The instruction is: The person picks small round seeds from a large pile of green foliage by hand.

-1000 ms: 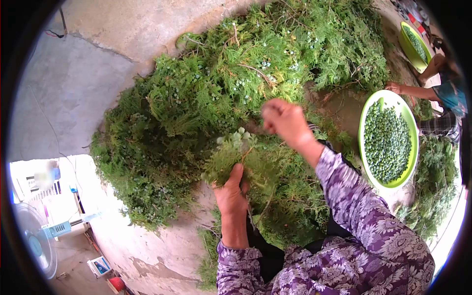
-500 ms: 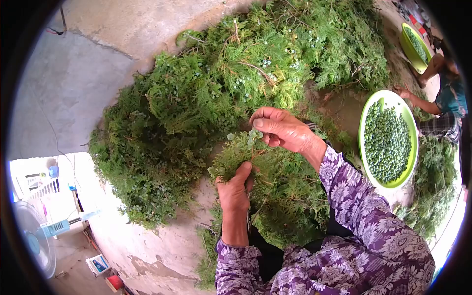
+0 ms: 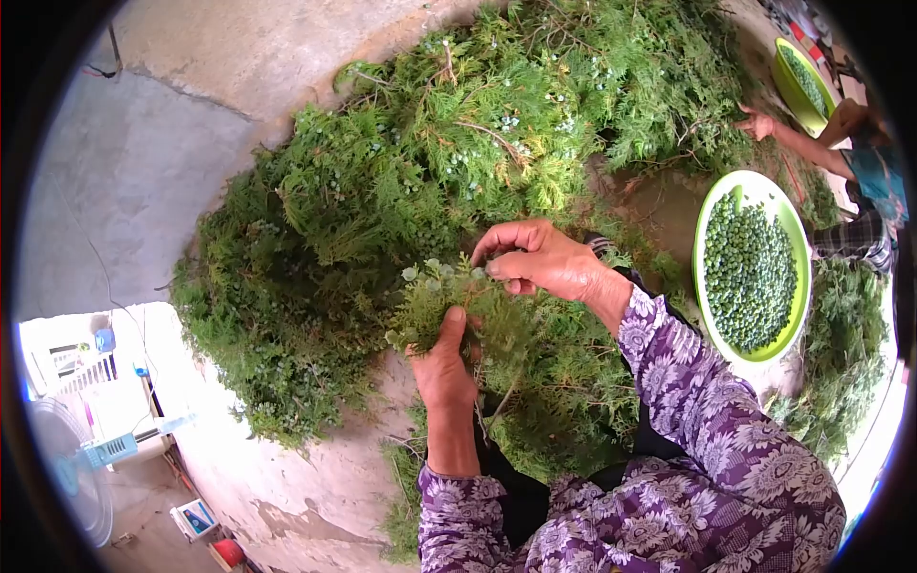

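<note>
My left hand [image 3: 444, 368] is closed round the stem of a leafy evergreen sprig [image 3: 415, 315], thumb on top. Pale green berry-like cones [image 3: 435, 272] cluster at the sprig's upper end. Thumb and fingers of my right hand [image 3: 549, 263] pinch one of these cones at the sprig's right tip; the fingertips partly cover it. Beneath both hands, more cut evergreen branches [image 3: 564, 382] lie over my lap and the ground.
A large heap of evergreen branches [image 3: 401, 181] spreads ahead. On the right stands a lime-green basin [image 3: 761, 191] of loose green cones [image 3: 750, 277]. Another person's hand [image 3: 757, 122] reaches toward the heap, near a second green basin [image 3: 785, 88]. A fan [image 3: 67, 468] stands far left.
My left hand and the sprig have shifted slightly left. My right hand has moved a little left and down, fingertips now at a cone. The other person's hand has moved from the basin rim to the heap.
</note>
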The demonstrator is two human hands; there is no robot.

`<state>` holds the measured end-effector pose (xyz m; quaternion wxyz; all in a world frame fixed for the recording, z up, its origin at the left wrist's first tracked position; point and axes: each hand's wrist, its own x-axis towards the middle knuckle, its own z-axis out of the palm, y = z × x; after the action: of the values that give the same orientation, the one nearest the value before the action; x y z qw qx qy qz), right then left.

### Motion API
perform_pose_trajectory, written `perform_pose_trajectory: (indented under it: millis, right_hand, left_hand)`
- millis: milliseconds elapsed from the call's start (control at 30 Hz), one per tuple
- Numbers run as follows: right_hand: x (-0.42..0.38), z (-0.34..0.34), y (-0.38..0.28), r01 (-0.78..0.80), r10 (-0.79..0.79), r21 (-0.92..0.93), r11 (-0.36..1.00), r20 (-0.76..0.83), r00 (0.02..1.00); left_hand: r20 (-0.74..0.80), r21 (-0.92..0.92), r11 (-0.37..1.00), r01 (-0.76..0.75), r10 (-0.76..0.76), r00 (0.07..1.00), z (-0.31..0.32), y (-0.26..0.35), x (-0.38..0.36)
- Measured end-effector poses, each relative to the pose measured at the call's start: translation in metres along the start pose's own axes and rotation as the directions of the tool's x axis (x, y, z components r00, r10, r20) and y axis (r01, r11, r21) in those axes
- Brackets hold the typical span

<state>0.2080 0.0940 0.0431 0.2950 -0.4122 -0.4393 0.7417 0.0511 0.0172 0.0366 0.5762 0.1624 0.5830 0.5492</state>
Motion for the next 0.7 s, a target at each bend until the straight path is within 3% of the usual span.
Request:
perform_pose_trajectory:
  millis: [67,300,367,500,533,567,600,667,700]
  right_hand:
    - [0.001,-0.001,0.002,-0.028,0.024,0.049,0.998,0.083,0.996]
    - [0.006,0.002,0.013,0.034,-0.033,0.037,0.999,-0.012,0.999]
    - [0.008,0.006,0.018,0.134,-0.147,-0.111,0.985,-0.123,0.981]
    - [0.017,0.007,0.034,0.172,-0.199,-0.18,0.969,-0.145,0.969]
    - [0.02,0.008,0.04,0.325,-0.426,-0.436,0.839,-0.156,0.891]
    - [0.023,0.008,0.046,0.418,-0.627,-0.66,0.624,-0.104,0.772]
    - [0.022,0.01,0.044,0.418,-0.627,-0.66,0.624,-0.105,0.772]
    - [0.02,0.013,0.038,0.258,-0.427,-0.536,0.804,-0.218,0.877]
    - [0.018,0.013,0.033,0.259,-0.427,-0.536,0.804,-0.216,0.878]
  left_hand:
    - [0.026,0.065,0.994,-0.089,0.088,0.996,0.0,0.0,-0.001]
    - [-0.022,0.1,0.991,-0.084,0.087,0.996,-0.001,-0.007,0.0]
    - [-0.006,0.093,0.986,-0.136,0.137,0.991,-0.003,-0.014,0.002]
    - [-0.006,0.123,0.976,-0.18,0.182,0.983,-0.005,-0.02,0.005]
    - [0.0,0.127,0.973,-0.193,0.195,0.981,-0.006,-0.021,0.006]
    - [0.007,0.132,0.97,-0.205,0.206,0.979,-0.007,-0.021,0.006]
    - [0.007,0.133,0.97,-0.204,0.205,0.979,-0.006,-0.021,0.005]
    - [0.006,0.103,0.972,-0.209,0.21,0.978,-0.002,-0.018,0.003]
    - [0.004,0.103,0.972,-0.209,0.21,0.978,-0.003,-0.018,0.003]
